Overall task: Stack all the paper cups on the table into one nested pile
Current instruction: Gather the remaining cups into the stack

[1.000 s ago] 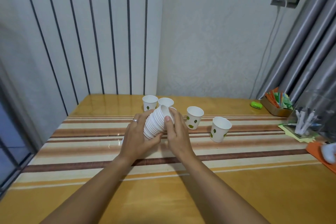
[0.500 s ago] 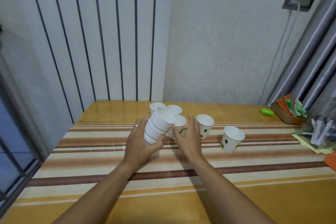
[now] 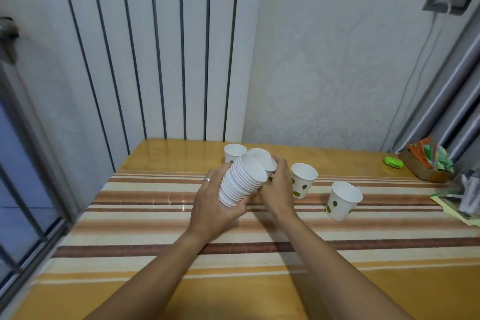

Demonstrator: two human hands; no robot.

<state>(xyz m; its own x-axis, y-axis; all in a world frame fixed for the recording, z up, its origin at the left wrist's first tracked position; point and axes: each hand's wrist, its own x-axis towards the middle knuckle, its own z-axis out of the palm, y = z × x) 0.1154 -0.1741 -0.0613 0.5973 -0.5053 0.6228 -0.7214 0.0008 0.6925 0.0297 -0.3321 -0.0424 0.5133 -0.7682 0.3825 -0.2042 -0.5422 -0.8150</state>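
Left hand [image 3: 210, 205] wrapped round tilted pile [image 3: 240, 183] above tabletop [image 3: 145, 218] middle. Right hand [image 3: 279, 191] gripping next cup [image 3: 265, 161] behind it. Lift clear, align rims, slide in gently without crushing.

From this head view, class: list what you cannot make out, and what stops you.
- Cup in the right hand: only its rim shows; the nested stack and fingers hide its body.
- Cup behind it: a sliver of rim shows.
- Stack's base: covered by the left hand.
- Clear holder: blurred, cut by the right edge.
- Far-left cup: partly behind the stack.
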